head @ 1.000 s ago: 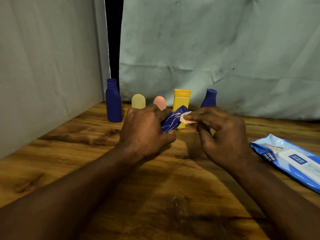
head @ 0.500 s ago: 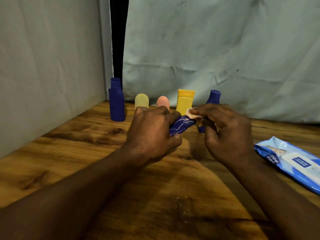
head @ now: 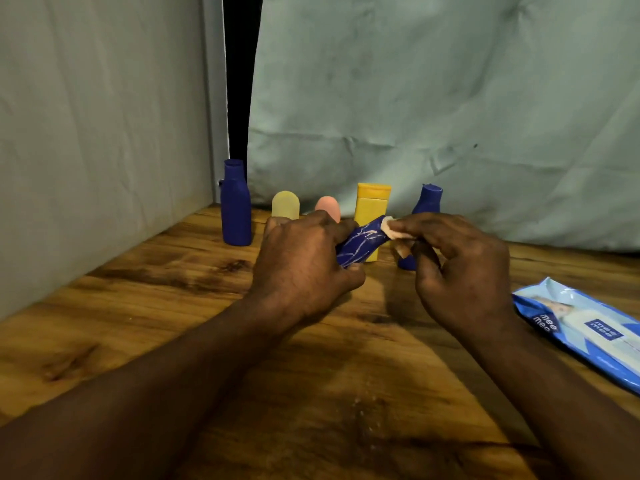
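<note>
My left hand [head: 304, 268] grips a dark blue tube with pale line markings [head: 362, 245], held slanted above the wooden table [head: 173, 306]. My right hand [head: 460, 268] pinches a small white wipe [head: 393, 230] against the tube's upper end. Most of the tube's lower part is hidden inside my left fist. Both hands sit close together over the middle of the table.
Along the back stand a blue bottle [head: 236, 206], a pale yellow cap [head: 285, 204], a pink cap [head: 327, 206], a yellow bottle [head: 372, 199] and another blue bottle [head: 427, 199]. A blue wipes pack [head: 581, 332] lies at the right. Cloth walls close off the left and back.
The wipe stays at the tube's upper end while my right fingers shift slightly over it. The tube's angle has changed a little. The view has drifted, so everything sits slightly rightward.
</note>
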